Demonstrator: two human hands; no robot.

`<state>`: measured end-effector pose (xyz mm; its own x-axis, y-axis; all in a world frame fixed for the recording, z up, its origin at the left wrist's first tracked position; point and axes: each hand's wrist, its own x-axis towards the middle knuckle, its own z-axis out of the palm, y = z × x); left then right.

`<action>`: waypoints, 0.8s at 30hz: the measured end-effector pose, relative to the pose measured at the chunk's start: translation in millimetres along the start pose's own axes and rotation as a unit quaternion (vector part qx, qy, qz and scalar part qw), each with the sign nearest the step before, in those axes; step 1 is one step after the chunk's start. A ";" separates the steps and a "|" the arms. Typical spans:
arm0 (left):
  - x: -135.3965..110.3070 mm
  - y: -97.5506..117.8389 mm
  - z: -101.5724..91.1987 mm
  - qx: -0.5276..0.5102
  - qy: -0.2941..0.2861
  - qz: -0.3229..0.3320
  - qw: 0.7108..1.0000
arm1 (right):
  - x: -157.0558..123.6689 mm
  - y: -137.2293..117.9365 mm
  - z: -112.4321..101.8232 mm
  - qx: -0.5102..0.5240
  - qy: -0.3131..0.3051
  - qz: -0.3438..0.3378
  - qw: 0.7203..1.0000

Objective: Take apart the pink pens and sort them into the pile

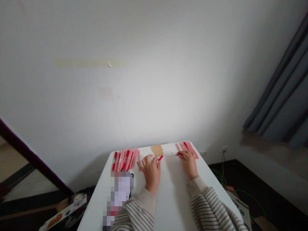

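Note:
My left hand [151,170] rests on the white table [173,192], fingers curled, pinching a small red cap [160,158] between thumb and forefinger. My right hand [189,162] lies further right with its fingertips closed on the red end [180,154] of a thin pale pen that stretches toward the left hand. A row of several pink and red pens [125,159] lies at the table's far left. Another bunch of pink pens [187,147] sits at the far right corner, just beyond my right hand.
A tan piece of tape or paper [157,149] sits on the table's far edge by the white wall. A blurred-out object [119,195] lies at my left forearm. A grey curtain [284,99] hangs at the right; cables [223,179] and boxes lie on the floor.

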<state>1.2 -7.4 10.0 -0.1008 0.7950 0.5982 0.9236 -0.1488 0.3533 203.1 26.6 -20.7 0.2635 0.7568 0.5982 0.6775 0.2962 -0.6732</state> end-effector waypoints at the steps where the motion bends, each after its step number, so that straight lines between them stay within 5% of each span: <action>1: -0.6 0.7 -0.6 -0.001 -0.001 0.002 1.000 | 0.1 -0.3 0.0 0.000 0.000 0.000 1.000; 24: 7.4 5.4 7.1 0.008 0.007 -0.007 1.000 | 1.0 -3.1 0.3 -0.004 -0.005 0.013 1.000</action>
<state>8.1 1.9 11.2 -0.1181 0.7887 0.6034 0.9276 -0.1292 0.3504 201.1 26.6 -18.0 0.2747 0.7699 0.5760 0.6757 0.2717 -0.6853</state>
